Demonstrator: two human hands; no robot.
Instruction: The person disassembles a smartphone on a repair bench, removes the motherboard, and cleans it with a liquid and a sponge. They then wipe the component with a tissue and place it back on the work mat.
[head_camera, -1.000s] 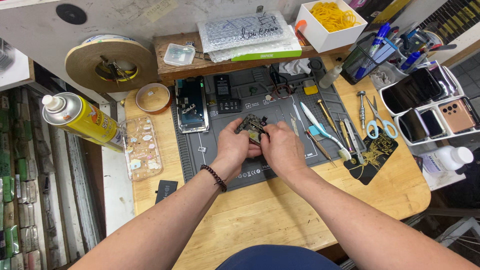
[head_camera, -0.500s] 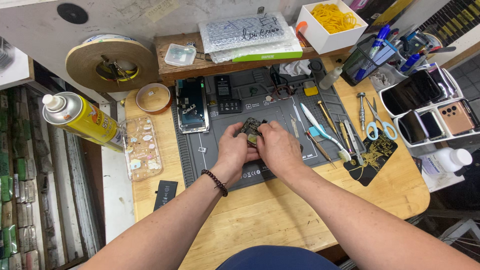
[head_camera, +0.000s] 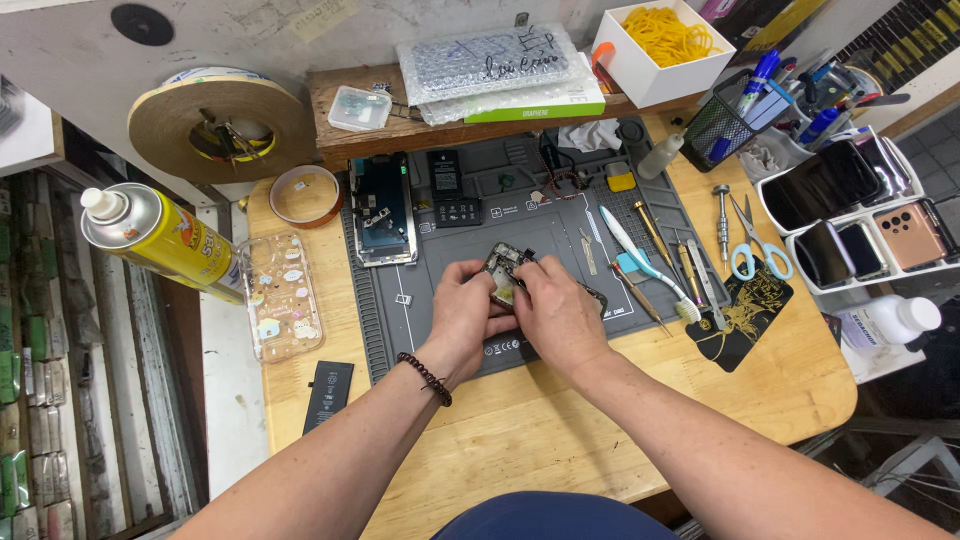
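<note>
Opened phone (head_camera: 508, 268) lies mid-mat (head_camera: 640, 215), toward the bench's far edge, long axis slanting far-left to near-right. Left hand (head_camera: 463, 312) grips its left side; right hand (head_camera: 556, 312) covers the near-right end, fingers pinched on it. Both hands equally near.

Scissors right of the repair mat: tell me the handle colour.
Light blue handles on the scissors, blades metal grey. The head view shows them clearly, lying flat on the wooden table.

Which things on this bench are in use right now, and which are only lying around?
In use:
opened phone
left hand and right hand, both on it
grey repair mat

Lying about:
yellow spray can
scissors
clear phone case
tape roll
toothbrush
</note>
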